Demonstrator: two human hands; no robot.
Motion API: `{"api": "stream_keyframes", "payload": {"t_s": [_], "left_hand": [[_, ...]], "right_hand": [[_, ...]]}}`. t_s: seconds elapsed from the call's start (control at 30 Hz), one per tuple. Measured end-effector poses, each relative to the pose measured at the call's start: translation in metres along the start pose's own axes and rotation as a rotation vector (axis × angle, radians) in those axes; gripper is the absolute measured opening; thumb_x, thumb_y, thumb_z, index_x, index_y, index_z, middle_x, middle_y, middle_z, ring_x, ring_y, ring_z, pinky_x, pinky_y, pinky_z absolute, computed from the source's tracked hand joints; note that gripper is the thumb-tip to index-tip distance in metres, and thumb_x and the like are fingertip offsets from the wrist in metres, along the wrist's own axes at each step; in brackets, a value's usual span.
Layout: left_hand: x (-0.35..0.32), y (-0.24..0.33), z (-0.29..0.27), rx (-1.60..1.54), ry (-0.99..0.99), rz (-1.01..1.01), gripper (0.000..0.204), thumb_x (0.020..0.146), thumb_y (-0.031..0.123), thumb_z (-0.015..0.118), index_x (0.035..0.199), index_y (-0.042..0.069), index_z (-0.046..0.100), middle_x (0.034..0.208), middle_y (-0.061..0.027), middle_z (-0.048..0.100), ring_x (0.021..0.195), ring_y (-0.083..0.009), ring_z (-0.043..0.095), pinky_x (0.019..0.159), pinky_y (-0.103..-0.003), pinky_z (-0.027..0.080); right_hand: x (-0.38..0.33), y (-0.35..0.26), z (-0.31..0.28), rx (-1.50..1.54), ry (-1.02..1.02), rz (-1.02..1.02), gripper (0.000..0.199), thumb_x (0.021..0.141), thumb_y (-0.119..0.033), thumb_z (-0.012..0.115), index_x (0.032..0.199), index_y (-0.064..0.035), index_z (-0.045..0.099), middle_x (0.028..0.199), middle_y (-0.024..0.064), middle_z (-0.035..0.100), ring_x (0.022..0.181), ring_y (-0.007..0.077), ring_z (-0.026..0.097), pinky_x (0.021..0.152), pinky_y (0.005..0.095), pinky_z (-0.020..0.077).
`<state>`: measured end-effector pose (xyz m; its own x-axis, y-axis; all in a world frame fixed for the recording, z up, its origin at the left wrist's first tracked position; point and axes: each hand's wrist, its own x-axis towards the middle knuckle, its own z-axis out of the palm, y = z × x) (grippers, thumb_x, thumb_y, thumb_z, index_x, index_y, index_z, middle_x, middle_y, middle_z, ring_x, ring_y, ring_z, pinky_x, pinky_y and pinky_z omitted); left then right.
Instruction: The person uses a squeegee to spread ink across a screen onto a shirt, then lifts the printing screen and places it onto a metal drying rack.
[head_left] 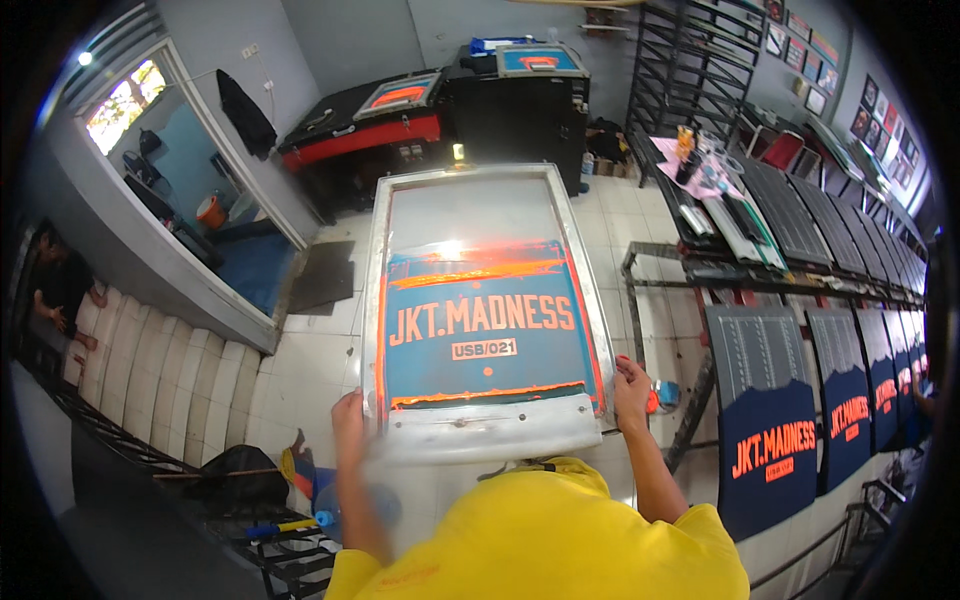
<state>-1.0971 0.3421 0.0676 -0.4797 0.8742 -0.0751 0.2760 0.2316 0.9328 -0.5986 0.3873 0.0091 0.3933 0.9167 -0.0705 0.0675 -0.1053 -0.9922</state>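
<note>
A large screen-printing frame (592, 290) with a silver metal rim is in front of my yellow shirt. Its mesh bears a blue stencil with orange lettering, and wet orange ink streaks its upper and lower parts. A wide silver bar (490, 428) with screws lies across the near end. My left hand (348, 425), slightly blurred, is closed at the frame's near left edge. On the opposite side, my right hand (631, 393) has its fingers curled round the near right edge. Parts of the fingers are hidden at both edges.
Dark printed shirts (768, 450) hang on boards along a rack at right, with a metal post (690, 410) close by. Two more screens (543, 60) rest on black cabinets behind. A person (65, 290) sits at far left by the steps. A large clear bottle (370, 510) stands lower left.
</note>
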Motion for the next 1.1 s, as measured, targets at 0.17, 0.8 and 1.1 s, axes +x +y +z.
{"api": "stream_keyframes", "payload": {"t_s": [0.17, 0.8, 1.1], "left_hand": [[0.077, 0.045, 0.035, -0.064, -0.04, -0.058, 0.037, 0.099, 0.028, 0.055, 0.086, -0.006, 0.063, 0.069, 0.0034, 0.044, 0.066, -0.0094, 0.037, 0.06, -0.031, 0.034], [0.339, 0.122, 0.098, -0.371, -0.296, -0.096, 0.036, 0.1, 0.022, 0.054, 0.113, -0.01, 0.063, 0.103, -0.0089, 0.068, 0.092, -0.0123, 0.06, 0.084, -0.026, 0.046], [0.464, 0.28, 0.078, -0.336, -0.454, -0.173, 0.041, 0.101, 0.026, 0.051, 0.122, -0.009, 0.059, 0.109, -0.0094, 0.066, 0.098, -0.0135, 0.061, 0.089, -0.026, 0.046]], "right_hand": [[0.077, -0.011, 0.043, -0.011, 0.029, 0.038, 0.032, 0.085, 0.005, 0.052, 0.115, 0.0089, 0.064, 0.098, 0.0099, 0.069, 0.087, 0.014, 0.063, 0.081, 0.026, 0.0492], [0.263, -0.059, 0.158, -0.055, 0.138, 0.015, 0.035, 0.084, 0.004, 0.052, 0.117, 0.0108, 0.062, 0.1, 0.0137, 0.069, 0.088, 0.0157, 0.064, 0.081, 0.0281, 0.0491], [0.286, -0.157, 0.23, 0.076, 0.36, 0.073, 0.035, 0.084, 0.005, 0.053, 0.117, 0.0105, 0.063, 0.101, 0.0131, 0.07, 0.088, 0.016, 0.065, 0.081, 0.028, 0.0507]]}}
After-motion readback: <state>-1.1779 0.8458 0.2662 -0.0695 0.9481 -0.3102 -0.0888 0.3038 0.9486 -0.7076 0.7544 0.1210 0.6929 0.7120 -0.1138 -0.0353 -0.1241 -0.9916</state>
